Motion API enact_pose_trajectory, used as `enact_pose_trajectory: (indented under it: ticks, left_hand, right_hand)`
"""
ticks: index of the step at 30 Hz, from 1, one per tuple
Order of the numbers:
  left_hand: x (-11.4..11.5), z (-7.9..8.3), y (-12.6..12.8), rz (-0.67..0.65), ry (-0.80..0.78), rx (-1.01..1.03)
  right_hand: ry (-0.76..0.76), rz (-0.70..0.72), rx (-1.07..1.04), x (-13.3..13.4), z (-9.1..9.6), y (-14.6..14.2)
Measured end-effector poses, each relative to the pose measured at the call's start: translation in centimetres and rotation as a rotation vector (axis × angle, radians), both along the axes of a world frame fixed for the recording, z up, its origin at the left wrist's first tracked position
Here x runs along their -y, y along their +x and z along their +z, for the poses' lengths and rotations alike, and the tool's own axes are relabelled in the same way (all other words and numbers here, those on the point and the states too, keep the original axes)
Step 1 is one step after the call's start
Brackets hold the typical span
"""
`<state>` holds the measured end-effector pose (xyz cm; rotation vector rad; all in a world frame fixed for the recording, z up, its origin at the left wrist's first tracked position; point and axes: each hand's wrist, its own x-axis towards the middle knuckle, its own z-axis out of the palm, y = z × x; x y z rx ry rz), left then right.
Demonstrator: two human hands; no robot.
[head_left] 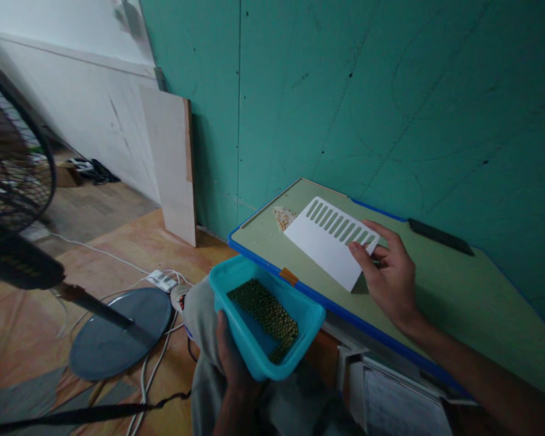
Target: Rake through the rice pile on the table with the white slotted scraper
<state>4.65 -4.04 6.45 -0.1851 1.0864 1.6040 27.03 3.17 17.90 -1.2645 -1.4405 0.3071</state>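
Observation:
My left hand (234,351) grips the near side of a turquoise plastic tub (249,348), held below the table's front edge over my lap. Inside the tub lie green beans (254,303) and paler, yellowish beans (285,330). Over the table, my right hand (388,272) pinches the right end of a white slotted plate (318,245), thumb on top and fingers behind. A row of several long slots runs along the plate's far side. By its left corner, a small heap of pale grains (284,218) rests on the green tabletop (440,278).
A dark flat bar (440,236) lies along the table's back edge, against the green wall (300,91). To the left stands a floor fan with a round base (122,333). White cables and a power strip (162,281) lie on the floor. A white board (170,163) leans on the wall.

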Motion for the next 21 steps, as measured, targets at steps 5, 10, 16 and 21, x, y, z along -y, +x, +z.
enact_pose_trajectory:
  ticks: [5,10,16,21]
  left_hand:
    - [-0.1,0.7,0.3,-0.046,0.079,0.098]
    - [-0.1,1.4,0.6,-0.062,0.057,0.170]
    - [0.2,1.8,0.6,-0.100,0.103,0.207]
    - [-0.1,1.3,0.6,-0.047,0.016,0.125]
  right_hand:
    - [0.040,0.059,-0.010,1.0,0.3,-1.6]
    - [0.010,0.237,0.076,0.3,0.4,-4.3]
    - [0.024,0.213,0.186,-1.3,0.5,-4.9]
    - [0.057,0.086,0.225,-1.2,0.1,-2.6]
